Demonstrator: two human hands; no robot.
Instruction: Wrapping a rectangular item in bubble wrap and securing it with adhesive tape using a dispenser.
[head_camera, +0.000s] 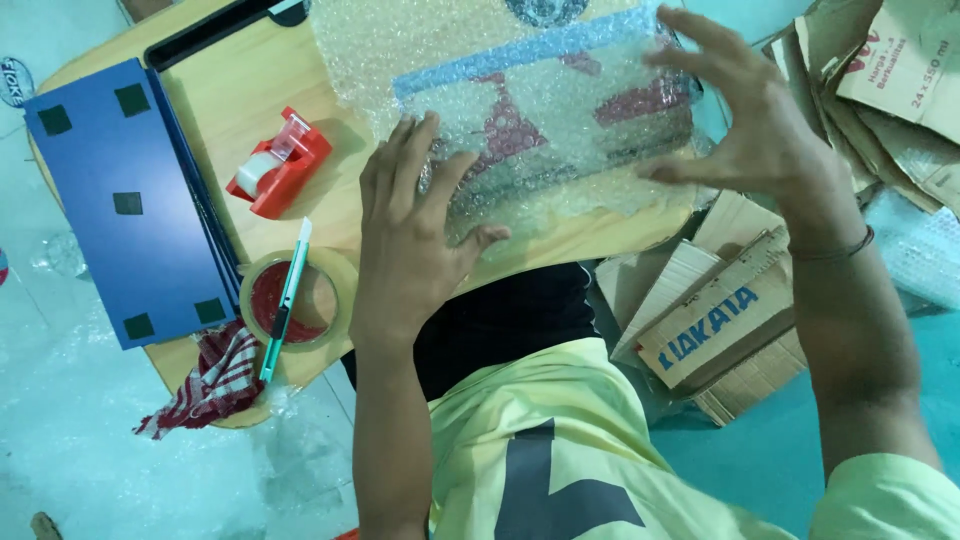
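Two hands work at a low wooden tabletop (250, 100), over a flat item in bubble wrap (540, 110) lying at its far edge. The wrap already covers the whole item; a blue band and red shapes show through it. No tape is visible on it, so by my judgement the sealing is left to do. The left hand (410, 240) presses flat on the wrap's near left corner, fingers spread open. The right hand (740, 130) curls loosely round the right end, fingers apart and touching the wrap, not clenched. A blue flat board (120, 200) with dark square patches lies on the tabletop's left. Brown cardboard boxes (720, 320) with blue and red print lie flattened on the floor at right. Nearer are a red tape dispenser (280, 165), a clear tape roll (300, 300) with a green cutter (285, 300) across it, and a checked cloth (215, 385).
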